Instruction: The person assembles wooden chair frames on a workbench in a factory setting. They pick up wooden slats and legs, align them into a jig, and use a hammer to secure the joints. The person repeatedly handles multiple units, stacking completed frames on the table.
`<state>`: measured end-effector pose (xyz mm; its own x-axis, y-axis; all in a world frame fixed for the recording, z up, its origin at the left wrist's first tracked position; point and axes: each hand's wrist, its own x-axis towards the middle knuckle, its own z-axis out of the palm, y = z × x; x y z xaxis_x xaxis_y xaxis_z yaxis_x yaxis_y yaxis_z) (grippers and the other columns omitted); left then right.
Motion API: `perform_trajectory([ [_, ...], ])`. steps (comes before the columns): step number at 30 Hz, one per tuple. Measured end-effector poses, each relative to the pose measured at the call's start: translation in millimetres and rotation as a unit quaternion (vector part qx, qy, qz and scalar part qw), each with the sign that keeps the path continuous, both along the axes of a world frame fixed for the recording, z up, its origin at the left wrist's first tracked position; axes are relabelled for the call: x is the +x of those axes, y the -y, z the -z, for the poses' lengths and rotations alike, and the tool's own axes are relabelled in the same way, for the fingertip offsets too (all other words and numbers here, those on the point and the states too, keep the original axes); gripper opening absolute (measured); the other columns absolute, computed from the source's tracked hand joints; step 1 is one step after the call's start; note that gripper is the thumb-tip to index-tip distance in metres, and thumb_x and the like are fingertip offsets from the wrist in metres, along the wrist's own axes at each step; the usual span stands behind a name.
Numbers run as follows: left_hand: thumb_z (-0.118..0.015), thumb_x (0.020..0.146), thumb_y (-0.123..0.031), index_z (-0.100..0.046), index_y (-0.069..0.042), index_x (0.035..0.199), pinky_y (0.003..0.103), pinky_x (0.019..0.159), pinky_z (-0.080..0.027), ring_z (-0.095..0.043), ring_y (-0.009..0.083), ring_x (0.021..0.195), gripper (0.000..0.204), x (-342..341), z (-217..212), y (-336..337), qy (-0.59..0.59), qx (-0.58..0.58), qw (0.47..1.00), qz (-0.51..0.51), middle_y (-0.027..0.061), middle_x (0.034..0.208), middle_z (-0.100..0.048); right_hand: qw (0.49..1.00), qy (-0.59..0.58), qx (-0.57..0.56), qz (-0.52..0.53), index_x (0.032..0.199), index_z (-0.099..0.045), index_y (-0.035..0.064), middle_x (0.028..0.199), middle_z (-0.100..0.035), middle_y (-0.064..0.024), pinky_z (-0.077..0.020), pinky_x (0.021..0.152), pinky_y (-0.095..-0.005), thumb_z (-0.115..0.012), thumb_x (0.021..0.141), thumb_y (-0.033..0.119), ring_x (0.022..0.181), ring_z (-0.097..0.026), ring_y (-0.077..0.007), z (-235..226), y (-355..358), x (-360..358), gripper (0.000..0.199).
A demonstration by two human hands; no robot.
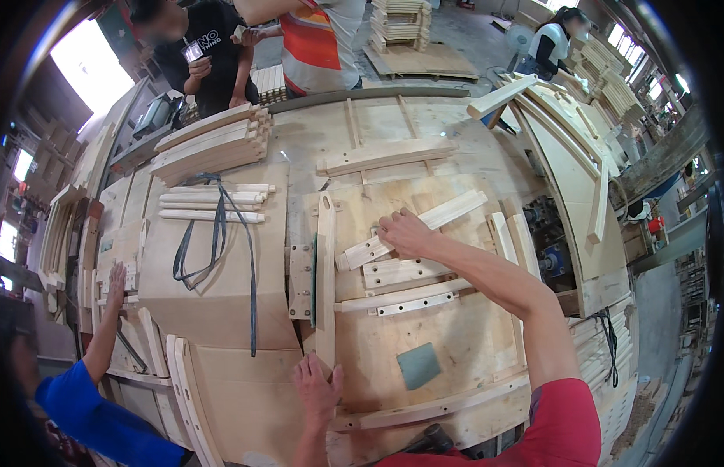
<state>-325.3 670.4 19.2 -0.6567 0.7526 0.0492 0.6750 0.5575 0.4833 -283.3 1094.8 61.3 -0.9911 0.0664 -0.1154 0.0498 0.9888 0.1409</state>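
Wearer's hands [317,393]: two. Bars [457,208] under right hand [408,235]: one. Co-workers [324,47]: four.

The right hand [408,233] is holding a drilled slat [461,207] at a slant over the wooden table [475,350]; the left hand [317,387] is touching a long board's [325,288] near end. Right of that board, a green sheet [418,366] is lying; on the left, a dark strap [220,224] is draping over sticks [183,214].

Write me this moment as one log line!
left hand: at near end of long bar | right hand: on slanted slat
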Motion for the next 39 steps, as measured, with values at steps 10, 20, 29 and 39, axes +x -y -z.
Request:
perform_trajectory([
  [10,-0.071,0.087,-0.034,-0.049,0.009,0.136,0.052,0.102,-0.041,-0.051,0.0457,0.114,0.069,5.8,11.6,3.4,0.003,0.013,1.0,-0.01,0.0273,0.127,-0.056,0.926,-0.056,-0.362,0.088,0.114,-0.077,0.0145,0.108,-0.066,-0.0114,-0.0529,0.085,-0.0403,-0.079,0.079,0.036,0.098,-0.066,-0.0343,12.3,-24.8,12.7,0.041],
  [20,-0.071,0.086,-0.025,-0.048,0.01,0.136,0.054,0.099,-0.041,-0.05,0.0469,0.111,0.065,4.9,-2.4,0.5,0.045,-0.01,0.999,-0.009,0.0294,0.122,-0.056,0.852,-0.127,-0.488,0.139,0.104,-0.081,0.014,0.098,-0.071,-0.0141,-0.0525,0.083,-0.0416,-0.077,0.082,0.04,0.095,-0.068,-0.0352,42.9,-2.4,-4.7,0.034],
  [29,-0.071,0.089,-0.027,-0.046,0.01,0.141,0.053,0.107,-0.039,-0.05,0.047,0.122,0.068,3.1,-30.0,-26.3,-0.08,0.05,0.995,0.011,0.0302,0.133,-0.053,0.862,-0.229,-0.341,0.297,0.114,-0.073,0.0064,0.112,-0.071,-0.0167,-0.0512,0.093,-0.0454,-0.076,0.083,0.04,0.107,-0.064,-0.0374,10.4,26.1,26.4,0.046],
  [39,-0.065,0.091,-0.05,-0.05,0.001,0.142,0.049,0.109,-0.035,-0.048,0.0332,0.131,0.073,-18.7,-23.4,-311.2,-0.13,0.118,0.949,0.26,0.0174,0.133,-0.058,0.734,-0.225,-0.097,0.633,0.141,-0.049,0.0014,0.125,-0.062,-0.0248,-0.0467,0.1,-0.0484,-0.079,0.078,0.025,0.119,-0.058,-0.042,-10.0,81.8,268.1,0.074],
])
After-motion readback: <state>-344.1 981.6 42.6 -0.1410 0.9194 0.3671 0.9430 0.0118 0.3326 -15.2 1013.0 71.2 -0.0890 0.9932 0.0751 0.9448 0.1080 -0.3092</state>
